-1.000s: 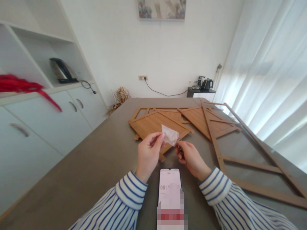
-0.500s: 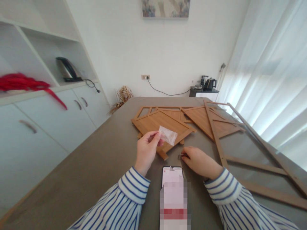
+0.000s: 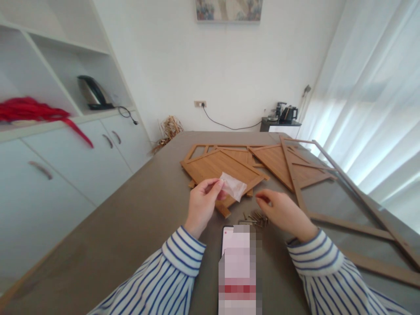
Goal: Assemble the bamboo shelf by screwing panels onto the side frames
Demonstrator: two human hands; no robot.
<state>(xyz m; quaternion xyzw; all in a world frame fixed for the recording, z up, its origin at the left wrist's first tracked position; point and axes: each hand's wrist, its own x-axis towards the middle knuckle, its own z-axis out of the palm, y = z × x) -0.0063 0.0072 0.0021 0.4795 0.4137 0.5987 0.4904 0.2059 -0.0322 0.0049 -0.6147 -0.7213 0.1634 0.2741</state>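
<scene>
My left hand (image 3: 204, 204) pinches a small clear plastic bag (image 3: 233, 187) by its left corner, in front of a wooden panel (image 3: 216, 168). My right hand (image 3: 286, 215) is raised a little to the right of the bag, its fingers curled together and nothing visible in them. Below its fingertips, several metal screws (image 3: 259, 217) lie in a loose pile on the table. A thin L-shaped hex key (image 3: 243, 222) rests at the left of this pile, just above the phone (image 3: 236, 262).
Several wooden panels and frames overlap on the grey table (image 3: 131, 232). A long wooden frame (image 3: 297, 188) lies along the right side. White cabinets (image 3: 75, 162) stand at the left, with a kettle (image 3: 92, 92) on a shelf. A curtain (image 3: 370, 113) hangs at the right.
My right hand has lifted up and to the right, away from the table, uncovering the screws and hex key. The small metal item at its fingertips no longer shows there. My left hand still holds the bag.
</scene>
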